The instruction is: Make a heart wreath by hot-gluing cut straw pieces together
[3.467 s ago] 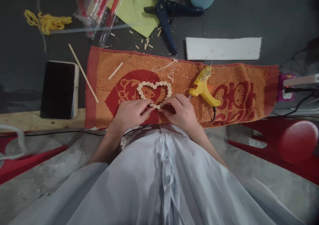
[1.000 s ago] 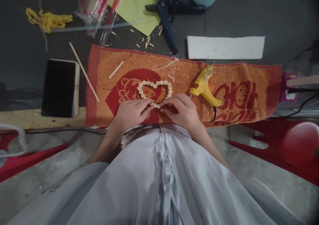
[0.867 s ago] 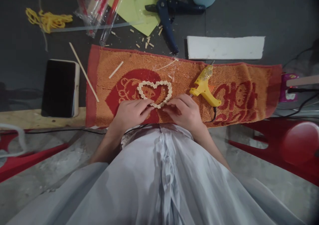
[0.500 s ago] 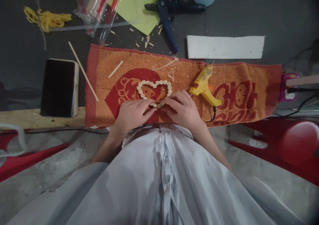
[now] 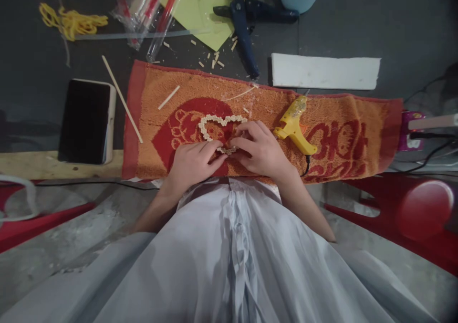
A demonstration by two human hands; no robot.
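Note:
A heart-shaped outline (image 5: 224,121) made of small pale pieces lies on the orange and red towel (image 5: 343,108). My left hand (image 5: 195,163) pinches the heart's lower tip from the left, thumb and fingers together. My right hand (image 5: 260,150) has its fingers closed on the lower right side of the heart and covers part of that edge. To the right of my right hand rests a yellow glue gun (image 5: 294,125), its nozzle pointing away from me. A short pale stick (image 5: 169,97) is on the towel, up and to the left of the heart.
A phone (image 5: 86,121) and a long thin stick (image 5: 121,98) are at the left. Farther back are yellow string (image 5: 73,23), plastic-wrapped red items (image 5: 143,5), dark blue cutters (image 5: 242,34), small cut pieces (image 5: 216,58) and a white block (image 5: 325,72). A cable (image 5: 96,183) runs along the near edge.
My right hand's fingers have shifted up along the right side of the heart and now cover more of it. My left hand keeps its hold. The whole view has shifted slightly.

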